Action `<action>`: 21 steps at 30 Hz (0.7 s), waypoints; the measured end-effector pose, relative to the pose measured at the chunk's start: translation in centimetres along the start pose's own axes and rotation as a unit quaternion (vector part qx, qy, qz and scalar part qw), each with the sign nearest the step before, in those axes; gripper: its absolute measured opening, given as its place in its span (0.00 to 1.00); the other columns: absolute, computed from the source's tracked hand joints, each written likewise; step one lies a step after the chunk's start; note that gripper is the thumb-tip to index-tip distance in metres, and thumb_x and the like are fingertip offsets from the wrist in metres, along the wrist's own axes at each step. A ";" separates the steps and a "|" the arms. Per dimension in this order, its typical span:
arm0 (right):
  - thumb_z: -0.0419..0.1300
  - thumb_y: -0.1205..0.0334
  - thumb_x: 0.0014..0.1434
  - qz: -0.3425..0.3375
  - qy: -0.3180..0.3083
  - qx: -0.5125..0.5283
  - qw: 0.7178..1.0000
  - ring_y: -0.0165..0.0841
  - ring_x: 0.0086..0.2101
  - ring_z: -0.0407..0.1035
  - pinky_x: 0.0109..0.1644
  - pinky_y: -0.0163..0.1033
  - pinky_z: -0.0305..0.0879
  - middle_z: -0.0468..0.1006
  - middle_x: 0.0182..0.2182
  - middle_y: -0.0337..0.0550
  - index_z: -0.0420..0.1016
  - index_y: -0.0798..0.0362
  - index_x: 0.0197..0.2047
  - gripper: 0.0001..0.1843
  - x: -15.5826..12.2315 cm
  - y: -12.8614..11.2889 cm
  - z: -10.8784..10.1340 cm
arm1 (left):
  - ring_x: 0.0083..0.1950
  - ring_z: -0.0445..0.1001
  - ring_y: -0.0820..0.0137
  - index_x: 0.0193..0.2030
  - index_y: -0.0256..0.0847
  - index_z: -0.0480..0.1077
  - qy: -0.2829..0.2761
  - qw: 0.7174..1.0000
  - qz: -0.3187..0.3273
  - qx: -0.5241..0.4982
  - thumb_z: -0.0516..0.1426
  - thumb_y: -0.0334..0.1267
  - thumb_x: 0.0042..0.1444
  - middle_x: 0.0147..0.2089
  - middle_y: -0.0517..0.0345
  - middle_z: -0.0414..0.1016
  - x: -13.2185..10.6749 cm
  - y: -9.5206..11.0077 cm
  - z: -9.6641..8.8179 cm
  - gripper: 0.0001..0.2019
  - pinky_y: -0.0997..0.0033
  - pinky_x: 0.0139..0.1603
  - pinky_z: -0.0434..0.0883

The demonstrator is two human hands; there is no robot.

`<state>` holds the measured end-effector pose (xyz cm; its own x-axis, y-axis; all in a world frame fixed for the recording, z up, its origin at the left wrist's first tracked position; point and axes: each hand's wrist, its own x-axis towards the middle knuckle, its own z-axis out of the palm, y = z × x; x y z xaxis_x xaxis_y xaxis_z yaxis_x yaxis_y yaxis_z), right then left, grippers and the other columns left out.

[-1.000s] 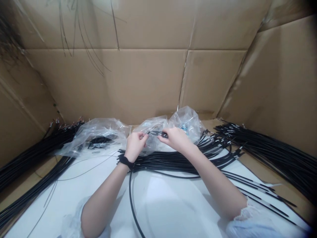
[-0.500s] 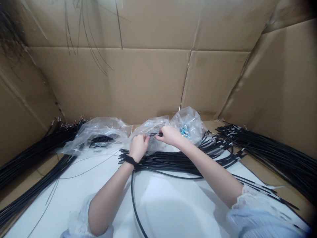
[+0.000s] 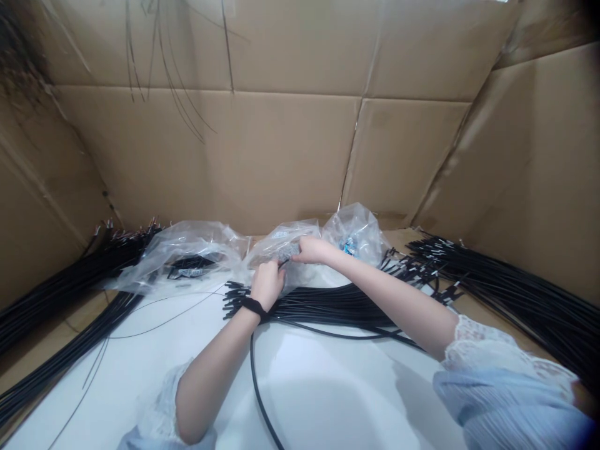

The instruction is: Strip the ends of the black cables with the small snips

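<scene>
My left hand is closed in a pinch on the end of a black cable that loops down over the white sheet toward me. My right hand reaches forward into the middle clear plastic bag, fingers pinched on a small dark part that I cannot make out. The two hands almost touch. Under them lies a bundle of black cables, stretched left to right.
Another clear bag with dark parts lies to the left, and a third bag with blue bits to the right. Long black cable bundles fan out at right and at left. Cardboard walls close in all round.
My right hand has moved forward and left into the middle bag. My left hand has dropped slightly toward the cable bundle, and the short black piece between the hands is no longer seen stretched out.
</scene>
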<state>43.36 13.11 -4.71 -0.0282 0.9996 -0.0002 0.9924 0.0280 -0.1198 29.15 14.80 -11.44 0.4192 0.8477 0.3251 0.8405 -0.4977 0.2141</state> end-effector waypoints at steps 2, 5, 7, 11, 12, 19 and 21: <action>0.55 0.54 0.53 0.006 -0.009 0.001 1.000 0.39 0.33 0.69 0.33 0.36 0.61 0.75 0.34 0.56 0.75 0.66 0.40 0.21 0.1 -0.3 -0.1 | 0.41 0.73 0.63 0.46 0.34 0.64 0.003 1.000 -0.005 0.017 0.48 0.36 0.59 0.37 0.49 0.73 0.0 0.0 0.1 0.11 0.70 0.40 0.65; 0.54 0.55 0.53 0.018 -0.017 0.006 1.000 0.40 0.33 0.69 0.33 0.37 0.62 0.75 0.35 0.56 0.74 0.66 0.40 0.22 0.2 -0.7 -0.1 | 0.39 0.73 0.59 0.46 0.30 0.63 -0.001 0.999 -0.009 0.051 0.44 0.35 0.60 0.35 0.45 0.73 0.1 0.0 0.3 0.13 0.66 0.37 0.66; 0.55 0.55 0.53 0.023 -0.020 0.009 0.999 0.40 0.34 0.70 0.33 0.37 0.63 0.75 0.35 0.56 0.74 0.66 0.40 0.21 0.3 -0.8 -0.1 | 0.38 0.73 0.59 0.46 0.29 0.62 -0.004 0.998 -0.005 0.070 0.43 0.34 0.61 0.34 0.44 0.72 0.2 -0.1 0.4 0.13 0.66 0.36 0.66; 0.55 0.57 0.53 0.022 -0.021 0.011 0.999 0.40 0.36 0.70 0.35 0.36 0.63 0.75 0.37 0.54 0.75 0.63 0.41 0.19 0.7 -1.0 -0.2 | 0.37 0.74 0.60 0.47 0.29 0.62 -0.003 0.995 0.004 0.095 0.42 0.34 0.61 0.32 0.44 0.72 0.3 -0.1 0.5 0.14 0.66 0.35 0.67; 0.55 0.57 0.53 0.021 -0.022 0.011 0.999 0.40 0.36 0.70 0.35 0.36 0.63 0.75 0.37 0.54 0.75 0.62 0.41 0.18 0.8 -1.0 -0.3 | 0.36 0.74 0.60 0.47 0.29 0.62 -0.001 0.995 0.007 0.098 0.42 0.35 0.61 0.32 0.44 0.72 0.4 0.0 0.5 0.14 0.66 0.35 0.67; 0.57 0.59 0.50 0.025 -0.012 0.011 1.000 0.40 0.35 0.70 0.35 0.36 0.64 0.75 0.36 0.54 0.75 0.63 0.39 0.16 1.1 -1.3 -0.7 | 0.36 0.74 0.60 0.45 0.31 0.62 0.015 0.995 0.005 0.096 0.42 0.35 0.61 0.32 0.45 0.72 0.3 0.1 0.5 0.13 0.66 0.34 0.67; 0.58 0.59 0.50 0.024 -0.001 0.017 1.000 0.40 0.33 0.70 0.34 0.36 0.64 0.75 0.34 0.54 0.76 0.64 0.37 0.16 1.3 -1.1 -0.6 | 0.36 0.74 0.60 0.45 0.31 0.63 0.016 0.996 0.002 0.088 0.43 0.35 0.61 0.32 0.45 0.72 0.5 0.2 0.5 0.13 0.66 0.34 0.67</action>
<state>42.27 14.38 -4.01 0.0199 0.9998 -0.0089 0.9880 -0.0210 -0.1527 29.71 15.18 -11.71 0.4144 0.8374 0.3564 0.8866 -0.4598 0.0495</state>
